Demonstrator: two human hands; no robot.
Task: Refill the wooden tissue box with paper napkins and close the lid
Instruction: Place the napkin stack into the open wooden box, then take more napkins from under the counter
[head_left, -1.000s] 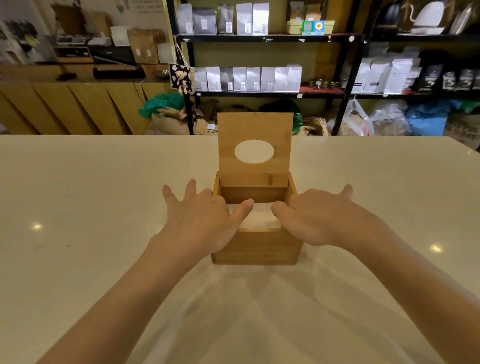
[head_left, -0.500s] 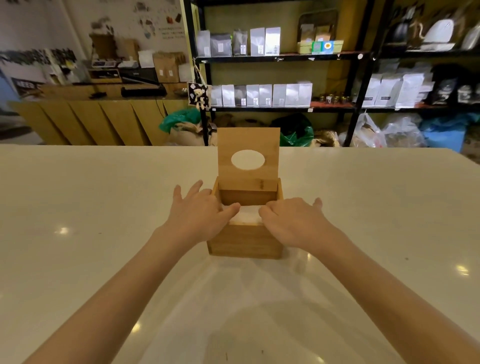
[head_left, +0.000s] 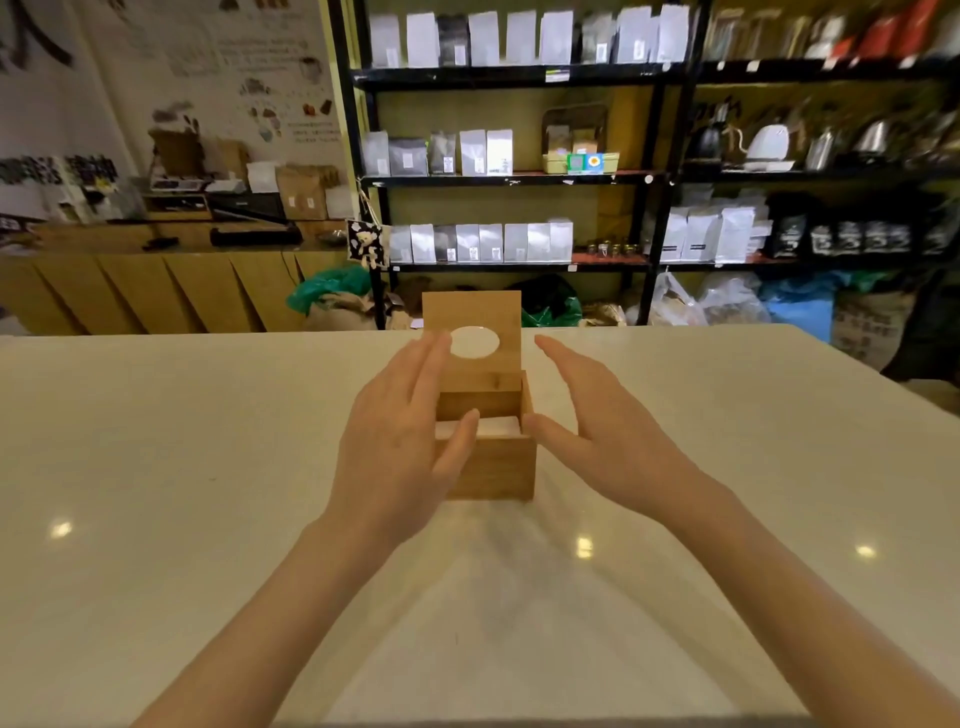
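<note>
- Box (head_left: 491, 462) sits mid-table (head_left: 156, 467), lid (head_left: 471, 332) upright at its 12 o'clock edge, napkins (head_left: 498, 425) inside.
- Our left hand (head_left: 400, 441) at box's 9 o'clock — fingers spread, holding nothing.
- Right hand (head_left: 597, 436) at 3 o'clock — also wide, empty.
</note>
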